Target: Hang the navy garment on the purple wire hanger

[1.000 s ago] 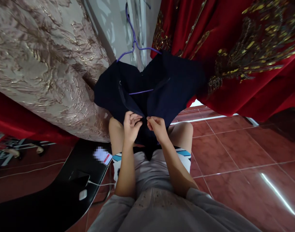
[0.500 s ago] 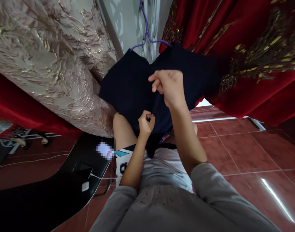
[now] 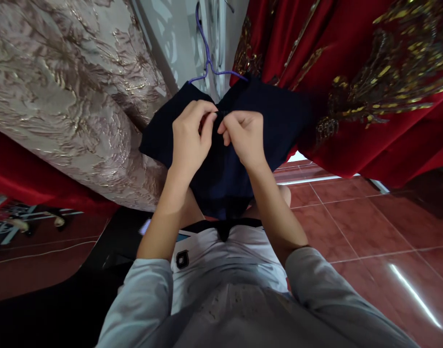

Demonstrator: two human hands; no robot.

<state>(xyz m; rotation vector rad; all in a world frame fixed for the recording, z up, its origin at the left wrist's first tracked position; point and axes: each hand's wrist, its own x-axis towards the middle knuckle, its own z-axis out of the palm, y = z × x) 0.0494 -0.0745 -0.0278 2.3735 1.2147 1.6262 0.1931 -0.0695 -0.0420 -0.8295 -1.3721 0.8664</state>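
My left hand [image 3: 188, 137] and right hand [image 3: 245, 137] meet at the neckline of the dark navy garment [image 3: 221, 174], each grip pinched shut on its plain, matte cloth. It hangs above my knees from a purple hanger [image 3: 208, 63], between a beige embossed gown [image 3: 62, 87] and a red gold-embroidered gown [image 3: 351, 87].

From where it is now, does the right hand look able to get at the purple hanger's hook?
Probably yes: the right hand pinches the dark garment just below the purple hanger, with nothing between.
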